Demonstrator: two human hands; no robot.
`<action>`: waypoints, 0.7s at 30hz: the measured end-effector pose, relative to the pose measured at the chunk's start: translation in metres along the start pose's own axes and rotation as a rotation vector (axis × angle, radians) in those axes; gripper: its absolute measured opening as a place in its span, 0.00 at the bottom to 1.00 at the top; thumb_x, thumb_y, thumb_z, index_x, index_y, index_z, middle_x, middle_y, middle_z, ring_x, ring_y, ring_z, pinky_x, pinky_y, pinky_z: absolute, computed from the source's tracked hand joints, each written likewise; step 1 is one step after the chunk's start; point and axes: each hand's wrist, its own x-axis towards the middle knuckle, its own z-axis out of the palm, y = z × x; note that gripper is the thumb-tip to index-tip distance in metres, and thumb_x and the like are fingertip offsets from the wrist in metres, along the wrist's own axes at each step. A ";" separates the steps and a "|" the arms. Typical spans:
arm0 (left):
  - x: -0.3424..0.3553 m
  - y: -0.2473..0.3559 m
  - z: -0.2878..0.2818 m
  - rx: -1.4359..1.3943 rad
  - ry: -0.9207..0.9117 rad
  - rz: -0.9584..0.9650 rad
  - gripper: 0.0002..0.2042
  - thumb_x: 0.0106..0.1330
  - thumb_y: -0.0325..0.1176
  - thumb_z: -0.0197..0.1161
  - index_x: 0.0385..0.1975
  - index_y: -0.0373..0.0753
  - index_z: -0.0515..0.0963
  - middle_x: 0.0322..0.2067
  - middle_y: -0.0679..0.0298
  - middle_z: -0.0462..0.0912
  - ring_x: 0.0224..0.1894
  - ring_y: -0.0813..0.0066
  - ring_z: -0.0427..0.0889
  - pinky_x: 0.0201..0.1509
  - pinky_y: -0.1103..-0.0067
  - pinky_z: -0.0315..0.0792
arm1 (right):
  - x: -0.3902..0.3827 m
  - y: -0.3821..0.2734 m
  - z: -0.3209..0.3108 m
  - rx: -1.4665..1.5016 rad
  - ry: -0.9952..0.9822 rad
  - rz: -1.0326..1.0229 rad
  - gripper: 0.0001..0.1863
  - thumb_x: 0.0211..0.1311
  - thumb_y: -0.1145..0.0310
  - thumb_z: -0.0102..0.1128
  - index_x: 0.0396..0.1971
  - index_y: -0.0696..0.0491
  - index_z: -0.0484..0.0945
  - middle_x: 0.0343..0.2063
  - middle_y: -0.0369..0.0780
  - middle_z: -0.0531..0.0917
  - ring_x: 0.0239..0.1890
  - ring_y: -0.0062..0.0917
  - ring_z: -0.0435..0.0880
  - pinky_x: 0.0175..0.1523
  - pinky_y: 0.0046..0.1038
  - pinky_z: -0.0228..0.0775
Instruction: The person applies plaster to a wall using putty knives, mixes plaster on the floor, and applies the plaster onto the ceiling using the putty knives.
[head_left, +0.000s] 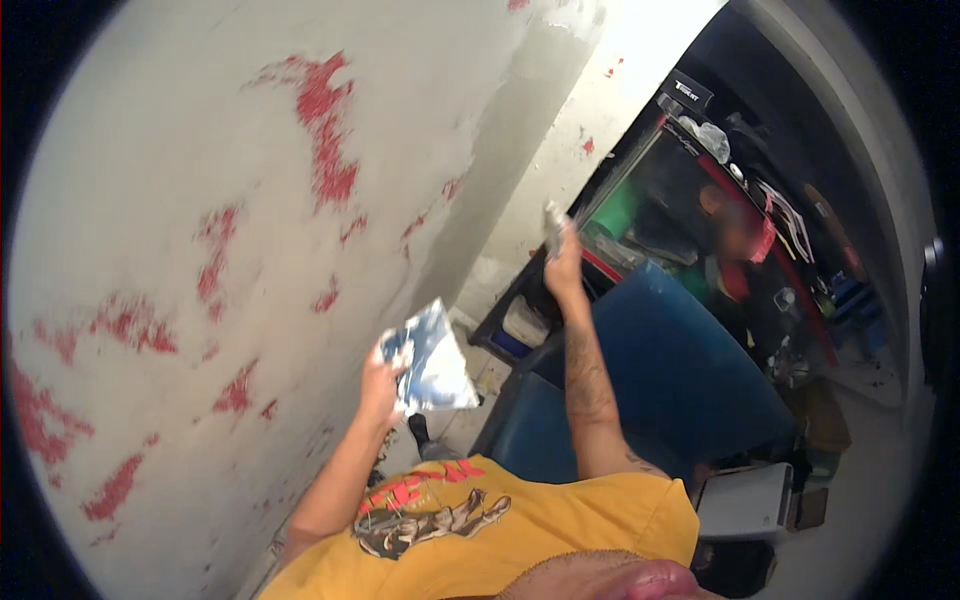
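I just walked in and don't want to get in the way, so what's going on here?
A person in a yellow T-shirt grips a flat, shiny, silvery plate bearing white smears in the left hand. The right hand, stretched out farther, holds a narrow, whitish object too blurred to identify. On the left stands a pale wall with ragged red patches; a large, blue, smooth-surfaced chair is to the right.

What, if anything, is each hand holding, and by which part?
Left hand: a flat, shiny silver-and-white plate, by its left edge. Right hand: a small, pale, blurred object; the part held is unclear.
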 end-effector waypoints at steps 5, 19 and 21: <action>0.036 -0.060 -0.072 0.002 0.169 -0.168 0.13 0.53 0.20 0.47 0.40 0.34 0.65 0.34 0.61 0.74 0.34 0.72 0.76 0.36 0.77 0.73 | 0.182 -0.021 -0.025 -0.345 0.344 -0.406 0.19 0.45 0.84 0.42 0.42 0.65 0.61 0.40 0.53 0.68 0.44 0.43 0.67 0.51 0.30 0.57; 0.098 -0.081 -0.068 0.043 0.357 -0.195 0.16 0.49 0.19 0.43 0.40 0.35 0.65 0.34 0.61 0.74 0.34 0.71 0.75 0.41 0.76 0.70 | 0.253 -0.072 0.042 -0.019 0.469 -0.639 0.23 0.31 0.89 0.44 0.36 0.59 0.65 0.41 0.47 0.67 0.45 0.40 0.67 0.49 0.30 0.61; 0.098 -0.085 -0.078 0.063 0.385 -0.194 0.15 0.49 0.19 0.43 0.39 0.35 0.66 0.33 0.61 0.74 0.34 0.72 0.75 0.41 0.77 0.70 | 0.240 -0.075 0.059 -0.042 0.484 -0.609 0.22 0.31 0.88 0.45 0.35 0.59 0.65 0.41 0.47 0.67 0.45 0.41 0.67 0.48 0.31 0.62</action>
